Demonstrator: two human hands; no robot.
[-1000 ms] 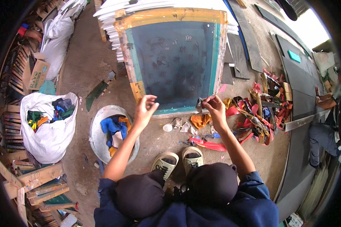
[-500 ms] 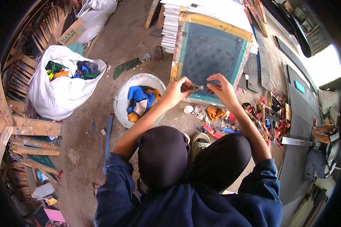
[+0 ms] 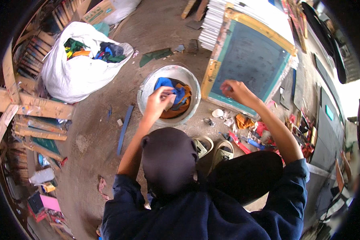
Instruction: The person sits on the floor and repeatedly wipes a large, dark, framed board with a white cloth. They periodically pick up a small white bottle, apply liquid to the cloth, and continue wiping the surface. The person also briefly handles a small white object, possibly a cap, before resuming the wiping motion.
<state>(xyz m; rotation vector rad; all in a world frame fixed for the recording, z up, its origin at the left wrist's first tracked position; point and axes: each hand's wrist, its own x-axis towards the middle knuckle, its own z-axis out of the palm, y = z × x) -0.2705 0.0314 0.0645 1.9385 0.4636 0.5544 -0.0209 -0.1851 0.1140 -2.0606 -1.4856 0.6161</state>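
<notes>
My left hand (image 3: 158, 105) is over the white bucket (image 3: 140, 98), its fingers closed around a pale piece of cloth (image 3: 171, 102) among the rags. Blue and orange-brown rags (image 3: 183, 95) lie in the bucket. My right hand (image 3: 241, 94) hangs over the near part of a screen-printing frame (image 3: 252, 64), its fingers bent and smeared by motion. I see nothing plainly held in it. A crumpled grey scrap (image 3: 209, 121) lies on the floor beside a small white cup (image 3: 217, 113).
Several rags and red scraps (image 3: 261, 129) litter the floor at right. A white sack (image 3: 74, 80) of coloured cloth stands at left near wooden frames (image 3: 36, 104). White sheets (image 3: 213, 30) are stacked behind the screen. Another person's arm (image 3: 345, 170) shows at far right.
My hands have parted. The left moved from the screen to the bucket and closed on the pale cloth. The grey scrap left my fingers and lies on the floor. The view shifted.
</notes>
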